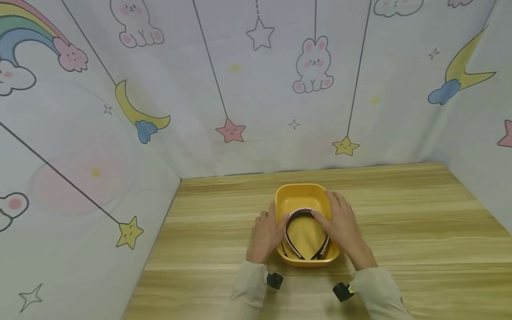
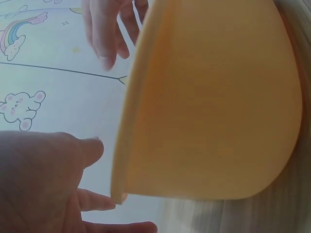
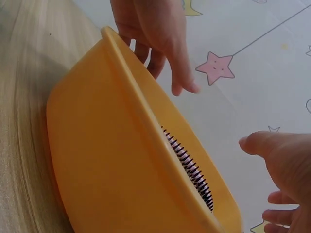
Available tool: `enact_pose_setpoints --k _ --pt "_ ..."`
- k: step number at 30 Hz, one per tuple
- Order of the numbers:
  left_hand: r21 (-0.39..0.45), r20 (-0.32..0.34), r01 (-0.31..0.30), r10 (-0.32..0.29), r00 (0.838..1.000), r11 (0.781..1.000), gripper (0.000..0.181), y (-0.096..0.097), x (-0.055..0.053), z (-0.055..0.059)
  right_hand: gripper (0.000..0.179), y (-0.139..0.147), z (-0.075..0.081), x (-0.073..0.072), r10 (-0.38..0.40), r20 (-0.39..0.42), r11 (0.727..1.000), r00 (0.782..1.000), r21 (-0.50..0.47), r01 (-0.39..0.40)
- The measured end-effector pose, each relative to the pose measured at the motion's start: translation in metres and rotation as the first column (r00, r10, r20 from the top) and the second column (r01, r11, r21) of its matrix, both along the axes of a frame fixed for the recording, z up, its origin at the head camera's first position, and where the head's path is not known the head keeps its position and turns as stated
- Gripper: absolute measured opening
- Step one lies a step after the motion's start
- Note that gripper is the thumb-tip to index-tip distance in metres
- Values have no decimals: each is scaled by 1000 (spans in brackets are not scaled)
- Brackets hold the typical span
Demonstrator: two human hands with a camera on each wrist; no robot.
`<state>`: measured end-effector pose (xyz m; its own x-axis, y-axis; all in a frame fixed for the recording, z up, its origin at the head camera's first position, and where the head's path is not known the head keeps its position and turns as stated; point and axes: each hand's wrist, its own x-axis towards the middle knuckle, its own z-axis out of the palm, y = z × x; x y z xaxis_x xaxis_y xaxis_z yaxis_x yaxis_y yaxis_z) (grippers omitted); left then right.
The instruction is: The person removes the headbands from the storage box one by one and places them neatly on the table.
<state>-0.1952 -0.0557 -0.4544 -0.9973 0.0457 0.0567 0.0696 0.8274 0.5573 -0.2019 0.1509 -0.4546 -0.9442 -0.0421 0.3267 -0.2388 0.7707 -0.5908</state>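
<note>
A yellow plastic basin (image 1: 300, 195) stands on the table in the head view. In it lies a headband (image 1: 302, 211), dark with a pale pink outer side and a row of small teeth; more band ends show near the basin's front. My left hand (image 1: 266, 233) is at the basin's left side, thumb over the rim and fingers outside. On the opposite side is my right hand (image 1: 345, 229), its thumb reaching over the rim towards the headband. Fingers of both hands look loosely extended in the wrist views. Whether the palms touch the basin's walls I cannot tell.
The basin rests on a wood-grain table (image 1: 420, 222). White cloth walls (image 1: 272, 89) printed with bunnies, stars and moons rise behind and on both sides. A small black device (image 1: 274, 280) sits at the left sleeve cuff, another black device (image 1: 342, 291) at the right.
</note>
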Motion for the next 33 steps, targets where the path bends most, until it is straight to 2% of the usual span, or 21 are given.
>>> enact_pose_setpoints --k 6,10,18,24,29,33 --pt "48 -23 -14 15 1000 999 56 -2 -1 -3 65 1 1 -7 41 -7 994 999 -98 -41" --pt "81 -12 -6 7 1000 997 48 -4 -3 -5 64 2 1 -9 54 16 990 998 -133 -52" --pt "149 44 -40 34 998 988 40 -3 -6 -6 61 0 -2 -13 84 37 984 996 -160 -77" --pt "200 59 -47 36 998 979 38 -3 -6 -3 58 -2 -2 -19 123 40 978 992 -175 -114" --pt "217 59 -49 37 998 975 38 -4 -7 -3 55 -5 -3 -23 160 76 970 984 -196 -143" --pt "267 62 -41 26 998 963 39 -5 -7 -4 51 -7 -5 -26 178 103 969 979 -190 -156"
